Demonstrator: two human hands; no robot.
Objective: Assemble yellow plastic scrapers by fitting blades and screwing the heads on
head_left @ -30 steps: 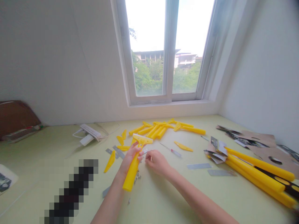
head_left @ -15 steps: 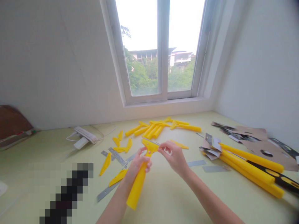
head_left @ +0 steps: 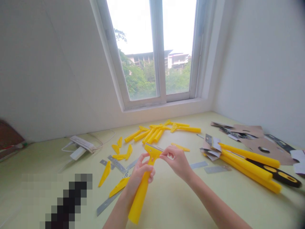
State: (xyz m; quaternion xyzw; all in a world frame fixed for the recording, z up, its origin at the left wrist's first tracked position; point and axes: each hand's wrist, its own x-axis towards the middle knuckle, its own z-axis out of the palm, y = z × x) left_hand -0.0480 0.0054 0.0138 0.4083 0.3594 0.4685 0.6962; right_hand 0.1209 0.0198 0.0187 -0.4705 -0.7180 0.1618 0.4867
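A yellow scraper (head_left: 142,187) is held above the worktop (head_left: 176,203), in front of the body. It is grasped by the left hand (head_left: 140,170) around the neck, probably so that the scraper head (head_left: 152,151) is left free and made steady. The fingertips of the right hand (head_left: 175,157) are brought together at the head's right edge; whether a small part is pinched there cannot be told. Loose blades (head_left: 116,164), small metal pieces (head_left: 126,174) and flat yellow parts (head_left: 105,173) are spread near the left arm, perhaps for easy reach. Other scrapers (head_left: 152,136) are heaped farther back, seemingly so that the space around the hands is not disturbed.
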